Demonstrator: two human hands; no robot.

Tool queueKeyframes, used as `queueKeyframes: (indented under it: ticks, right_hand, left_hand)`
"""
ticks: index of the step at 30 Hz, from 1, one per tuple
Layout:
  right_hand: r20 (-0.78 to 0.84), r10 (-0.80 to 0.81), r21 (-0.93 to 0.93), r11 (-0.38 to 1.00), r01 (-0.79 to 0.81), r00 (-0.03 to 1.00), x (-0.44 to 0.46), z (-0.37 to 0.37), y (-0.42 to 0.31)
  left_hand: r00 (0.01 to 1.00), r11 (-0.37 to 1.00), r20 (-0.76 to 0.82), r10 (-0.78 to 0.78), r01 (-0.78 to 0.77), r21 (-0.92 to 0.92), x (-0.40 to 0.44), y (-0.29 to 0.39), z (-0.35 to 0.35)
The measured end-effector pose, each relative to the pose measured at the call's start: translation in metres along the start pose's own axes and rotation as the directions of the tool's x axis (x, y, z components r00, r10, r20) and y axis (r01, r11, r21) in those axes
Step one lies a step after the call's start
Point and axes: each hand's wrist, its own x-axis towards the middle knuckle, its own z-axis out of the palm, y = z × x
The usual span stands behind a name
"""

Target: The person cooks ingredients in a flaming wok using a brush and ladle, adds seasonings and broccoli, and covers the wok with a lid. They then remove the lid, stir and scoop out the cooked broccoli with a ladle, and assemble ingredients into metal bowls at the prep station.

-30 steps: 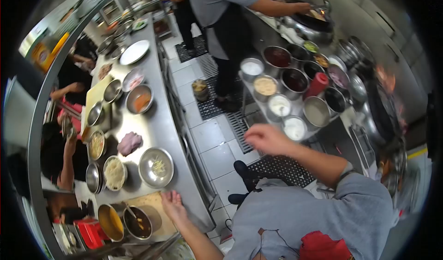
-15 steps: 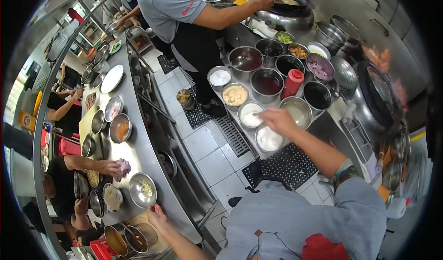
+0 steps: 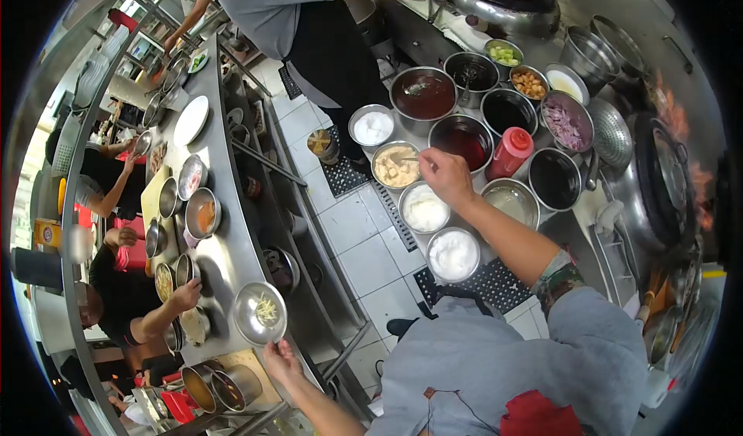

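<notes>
My left hand (image 3: 285,361) grips the rim of a steel bowl (image 3: 246,324), which holds a small heap of pale yellow shreds (image 3: 266,311). The bowl is at the edge of the steel counter on the left. My right hand (image 3: 447,177) is closed on a small spoon (image 3: 404,158), whose end dips into a tub of beige paste (image 3: 392,174). Two tubs of white powder, a nearer one (image 3: 453,256) and a farther one (image 3: 425,208), stand close by my right wrist. Beyond the paste is a further tub of white granules (image 3: 373,127).
Pots of dark red sauce (image 3: 433,99) and black sauce (image 3: 552,181), a red squeeze bottle (image 3: 511,152) and chopped onion (image 3: 563,126) crowd the right-hand station. A wok burner (image 3: 650,173) flames at far right. One co-worker (image 3: 325,57) stands ahead; another's hand (image 3: 186,295) touches a bowl across the counter.
My right hand has moved from a white powder tub to the beige paste. My left hand and its bowl have shifted right. Across the counter, the co-worker's hand has left the pinkish lump for a bowl.
</notes>
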Motion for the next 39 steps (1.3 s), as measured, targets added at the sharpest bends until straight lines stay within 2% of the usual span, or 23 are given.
queueKeyframes:
  ticks: [4,8,11,13,14,17,24,27,30,33,37,39]
  right_hand:
    - [0.04,0.058,0.035,0.998,-0.059,0.998,0.012,-0.002,0.002]
    - [0.061,0.06,0.075,0.995,-0.064,0.996,0.016,0.005,0.015]
    - [0.074,0.118,0.099,0.987,-0.125,0.99,0.018,0.007,0.019]
    - [0.106,0.224,0.122,0.964,-0.236,0.969,0.017,0.005,0.025]
    - [0.119,0.273,0.132,0.949,-0.288,0.955,0.018,0.002,0.028]
    - [0.176,0.411,0.317,0.836,-0.447,0.894,0.019,-0.011,0.026]
    - [0.268,0.448,0.546,0.659,-0.518,0.853,0.015,-0.05,-0.001]
    - [0.136,0.303,0.382,0.862,-0.332,0.943,0.008,-0.059,-0.028]
    - [0.024,0.181,0.193,0.964,-0.182,0.983,0.004,-0.05,-0.019]
    - [0.022,0.034,0.086,0.996,-0.035,0.999,0.01,-0.026,-0.007]
    - [0.086,-0.008,0.003,1.0,0.008,0.996,0.011,0.002,0.007]
    - [0.092,0.018,0.012,1.0,-0.019,0.996,0.01,0.005,0.008]
  left_hand:
    - [0.997,0.996,0.077,-0.017,0.011,0.084,-0.058,-0.008,0.048]
    - [0.955,0.993,0.284,-0.087,0.059,0.106,-0.095,-0.018,0.094]
    - [0.93,0.974,0.34,-0.138,0.066,0.215,-0.119,-0.023,0.126]
    - [0.901,0.976,0.408,-0.149,0.069,0.205,-0.126,-0.03,0.14]
    - [0.889,0.975,0.433,-0.151,0.061,0.214,-0.126,-0.035,0.145]
    - [0.862,0.967,0.476,-0.176,0.061,0.247,-0.125,-0.043,0.163]
    - [0.806,0.937,0.557,-0.202,-0.007,0.349,-0.124,-0.061,0.218]
    - [0.77,0.929,0.6,-0.217,-0.025,0.368,-0.14,-0.056,0.236]
    - [0.743,0.925,0.622,-0.247,-0.009,0.379,-0.143,-0.054,0.234]
    - [0.74,0.923,0.623,-0.254,-0.007,0.385,-0.14,-0.056,0.229]
    - [0.748,0.922,0.613,-0.253,-0.006,0.388,-0.135,-0.051,0.218]
    - [0.755,0.925,0.609,-0.245,-0.007,0.381,-0.132,-0.048,0.214]
